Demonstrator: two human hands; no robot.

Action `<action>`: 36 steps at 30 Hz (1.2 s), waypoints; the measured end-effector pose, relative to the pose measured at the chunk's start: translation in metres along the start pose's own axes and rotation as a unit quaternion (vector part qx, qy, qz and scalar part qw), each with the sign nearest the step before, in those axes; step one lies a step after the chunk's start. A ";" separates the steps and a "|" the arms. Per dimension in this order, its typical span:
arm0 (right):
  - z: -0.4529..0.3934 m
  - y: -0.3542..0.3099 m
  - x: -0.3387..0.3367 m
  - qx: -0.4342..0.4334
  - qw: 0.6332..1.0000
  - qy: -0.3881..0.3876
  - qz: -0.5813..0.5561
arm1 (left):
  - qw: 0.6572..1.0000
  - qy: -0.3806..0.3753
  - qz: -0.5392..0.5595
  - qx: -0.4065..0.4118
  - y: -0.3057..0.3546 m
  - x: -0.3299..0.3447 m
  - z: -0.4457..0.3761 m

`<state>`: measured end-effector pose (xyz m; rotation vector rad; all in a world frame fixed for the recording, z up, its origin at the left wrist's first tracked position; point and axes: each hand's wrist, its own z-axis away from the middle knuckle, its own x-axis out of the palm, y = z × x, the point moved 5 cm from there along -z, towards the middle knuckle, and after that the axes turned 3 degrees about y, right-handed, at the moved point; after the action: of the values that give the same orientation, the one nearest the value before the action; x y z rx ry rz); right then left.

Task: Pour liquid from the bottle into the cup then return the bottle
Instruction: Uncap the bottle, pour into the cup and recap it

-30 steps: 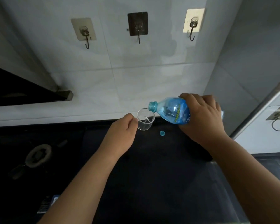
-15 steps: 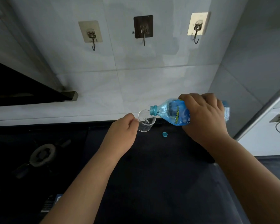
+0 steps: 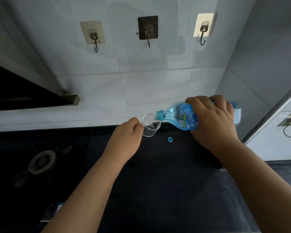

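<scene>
Right now the right hand (image 3: pixel 213 121) is wrapped over the body of a blue-tinted plastic bottle (image 3: pixel 183 116), gripping it around the labelled middle; the bottle lies almost level, its base toward the right wall and its open, capless neck at the left, dipped just over the rim of a small clear cup (image 3: pixel 150 125); a thin thread of liquid seems to run from the mouth into the cup, though it is faint, and a little liquid shows near the cup's bottom; the left hand (image 3: pixel 126 142) is curled closed against the cup's left side, pinching it there, and whether the cup rests on the surface or is lifted off it I cannot tell; a small blue bottle cap (image 3: pixel 170 139) lies on the dark countertop (image 3: pixel 158 190), just right of the cup and below the bottle's neck, apart from both; further left on the same dark surface sits a gas burner (image 3: pixel 41 160); behind, the pale tiled wall (image 3: pixel 158 91) carries three adhesive hooks (image 3: pixel 148 30) in a row, and a fourth hook (image 3: pixel 290 126) hangs on the white panel at the far right.
</scene>
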<state>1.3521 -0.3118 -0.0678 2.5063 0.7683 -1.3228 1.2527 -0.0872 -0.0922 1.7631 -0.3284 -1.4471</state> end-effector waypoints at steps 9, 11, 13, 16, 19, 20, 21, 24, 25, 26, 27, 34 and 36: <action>0.001 0.003 -0.003 -0.005 1.000 0.000 0.004 | 1.000 0.003 -0.012 0.009 0.003 0.001 0.000; 0.001 0.003 -0.004 -0.005 1.000 -0.001 0.006 | 1.000 0.003 -0.012 0.009 0.003 0.001 0.000; 0.001 0.003 -0.005 -0.006 1.000 -0.004 0.007 | 1.000 0.002 -0.011 0.008 0.003 0.002 0.000; 0.001 0.004 -0.005 -0.008 1.000 -0.003 0.009 | 1.000 0.003 -0.011 0.006 0.001 0.003 0.001; 0.001 0.004 -0.007 -0.009 1.000 -0.004 0.010 | 1.000 0.004 -0.011 0.007 0.001 0.004 0.001; 0.001 0.005 -0.007 -0.010 1.000 -0.005 0.011 | 1.000 0.004 -0.012 0.007 0.001 0.005 0.001; 0.000 0.005 -0.008 -0.010 1.000 -0.004 0.013 | 1.000 0.003 -0.011 0.007 0.001 0.005 0.001; 0.001 0.004 -0.008 -0.016 1.000 0.000 0.019 | 1.000 0.001 -0.005 0.000 -0.002 0.008 0.001; 0.001 0.004 -0.008 -0.017 1.000 0.000 0.020 | 1.000 0.000 -0.005 -0.001 -0.002 0.010 0.002; 0.001 0.004 -0.008 -0.017 1.000 0.001 0.020 | 1.000 -0.001 -0.006 -0.002 -0.003 0.011 0.002; 0.001 0.004 -0.007 -0.018 1.000 0.002 0.019 | 1.000 -0.002 -0.005 -0.003 -0.003 0.012 0.002; 0.001 0.005 -0.006 -0.021 1.000 0.005 0.019 | 1.000 -0.002 -0.009 -0.005 -0.008 0.016 0.002; 0.002 0.005 -0.006 -0.021 1.000 0.005 0.016 | 1.000 -0.004 -0.007 -0.009 -0.010 0.018 0.001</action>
<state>1.3507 -0.3184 -0.0643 2.4845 0.7458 -1.2723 1.2542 -0.0924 -0.1120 1.7495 -0.3074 -1.4642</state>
